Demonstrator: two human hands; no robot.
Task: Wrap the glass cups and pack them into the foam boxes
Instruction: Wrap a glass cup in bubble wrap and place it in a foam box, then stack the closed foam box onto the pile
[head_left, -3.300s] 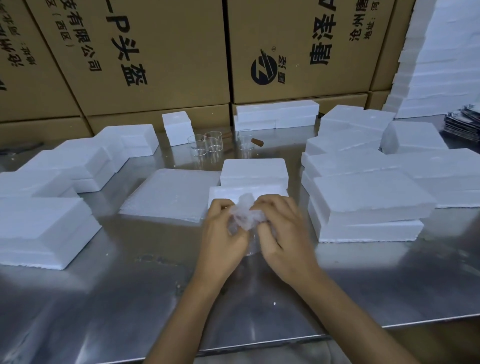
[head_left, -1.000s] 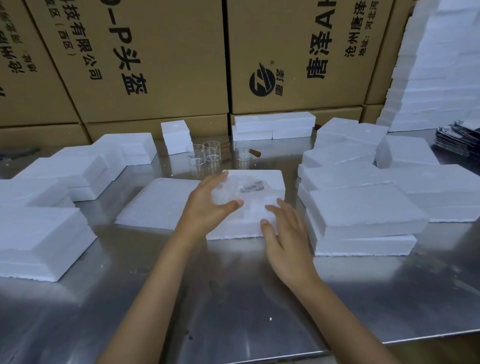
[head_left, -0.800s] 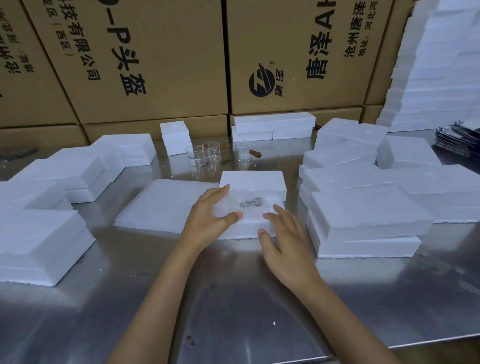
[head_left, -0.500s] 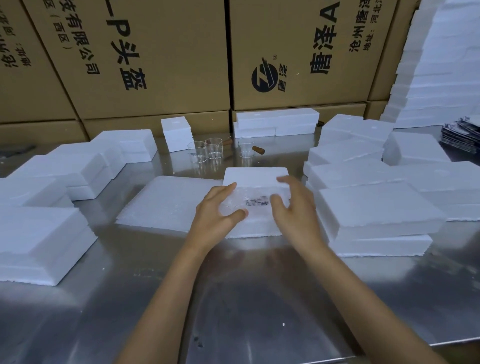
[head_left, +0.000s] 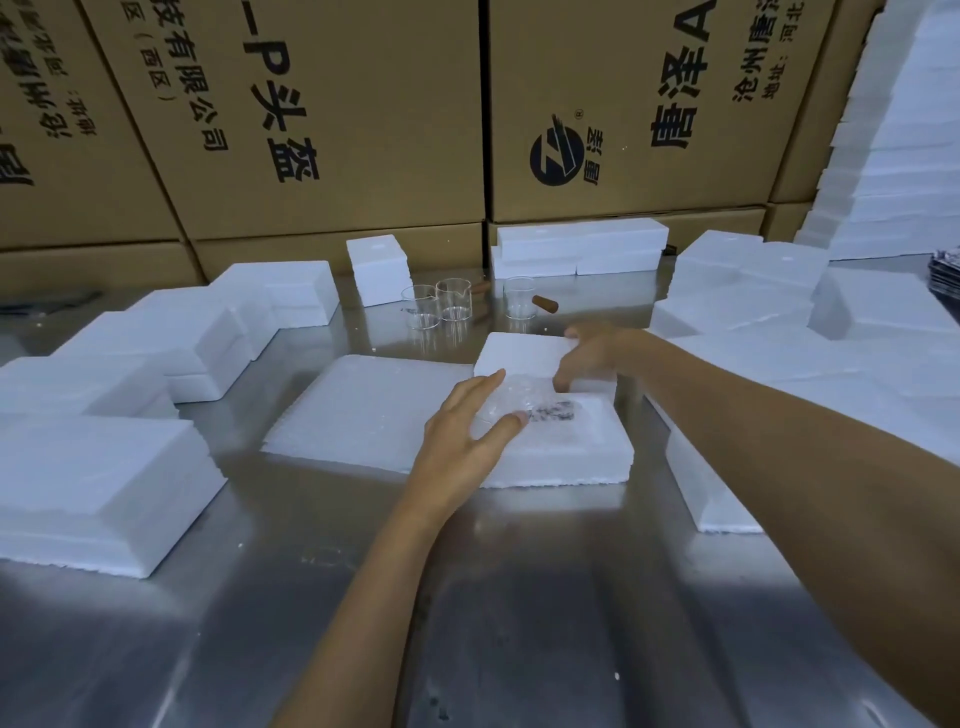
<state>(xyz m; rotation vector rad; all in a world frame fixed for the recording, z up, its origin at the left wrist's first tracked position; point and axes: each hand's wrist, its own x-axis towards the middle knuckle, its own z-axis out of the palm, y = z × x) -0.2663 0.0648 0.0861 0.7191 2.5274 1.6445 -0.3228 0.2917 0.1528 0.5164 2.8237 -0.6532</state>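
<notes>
Foam boxes (head_left: 88, 467) lined the steel table (head_left: 519, 597). The left hand (head_left: 465, 434), fingers spread flat, pressed the wrapped cup (head_left: 540, 408) lying in the open box (head_left: 566, 452). The right hand (head_left: 589, 358) gripped the lid (head_left: 519, 356) behind it; bare glass cups (head_left: 453, 306) stood beyond.

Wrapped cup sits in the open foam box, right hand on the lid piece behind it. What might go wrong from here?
1. The wrapped cup may sit proud of the foam box, so the lid closes crooked.
2. The left hand could get caught under the lid.
3. The right hand works near three bare glass cups; a backward sweep could topple them.
</notes>
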